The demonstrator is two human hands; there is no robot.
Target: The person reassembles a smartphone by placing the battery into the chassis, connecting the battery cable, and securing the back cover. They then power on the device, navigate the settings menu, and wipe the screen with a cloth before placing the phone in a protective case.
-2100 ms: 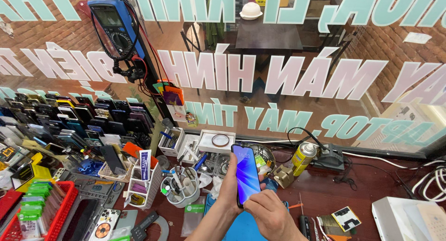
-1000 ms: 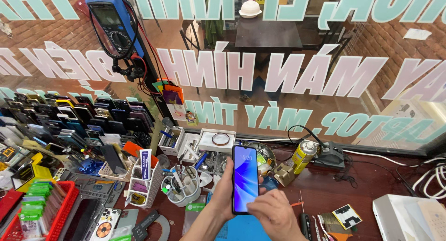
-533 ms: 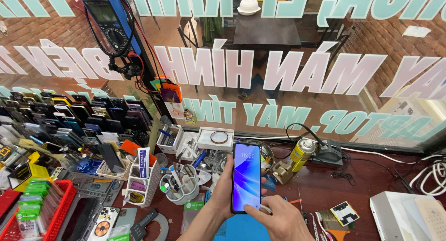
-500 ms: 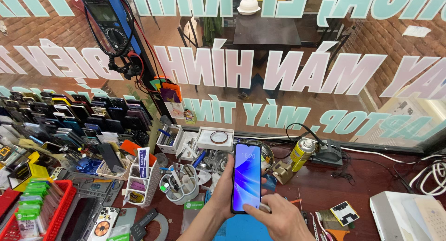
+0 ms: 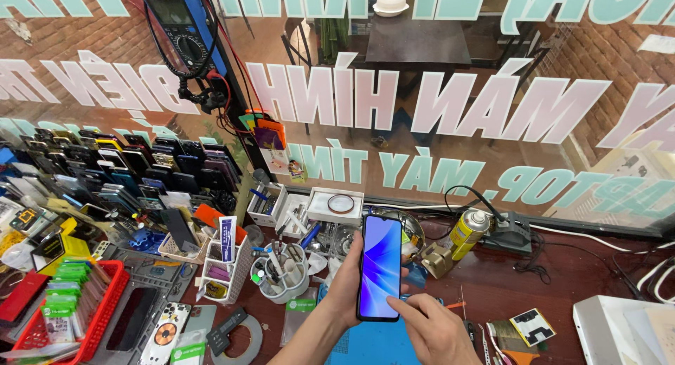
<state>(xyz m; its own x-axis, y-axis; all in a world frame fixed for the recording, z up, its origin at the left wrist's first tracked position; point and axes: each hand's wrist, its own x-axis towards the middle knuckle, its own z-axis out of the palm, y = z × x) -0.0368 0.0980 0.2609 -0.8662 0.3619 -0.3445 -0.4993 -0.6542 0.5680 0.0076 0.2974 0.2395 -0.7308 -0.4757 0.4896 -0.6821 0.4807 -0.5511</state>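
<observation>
- At the far left of the bench, a red basket [image 5: 98,316] holds green packets, and rows of dark phones [image 5: 133,171] lie stacked behind it, beside the window.
- Above them a blue meter [image 5: 184,27] hangs against the glass with red and black leads dangling below it.
- Further right, a white cup of tools [image 5: 281,273] stands among small open trays, with a white dish [image 5: 336,205] holding a ring just behind.
- Near the middle, the left hand [image 5: 346,284] is wrapped around a smartphone [image 5: 380,266], thumb along its left edge, holding it upright above the bench with its blue and purple screen lit.
- Just right of that, the right hand [image 5: 436,330] is loosely curled, its forefinger stretched out and touching the lower right corner of the screen; it holds nothing.
- Behind the phone to the right, a yellow spray can [image 5: 467,231] stands on the dark red bench top [image 5: 562,280].
- Right of the can, a black box [image 5: 512,233] sits by the window with cables trailing off it.
</observation>
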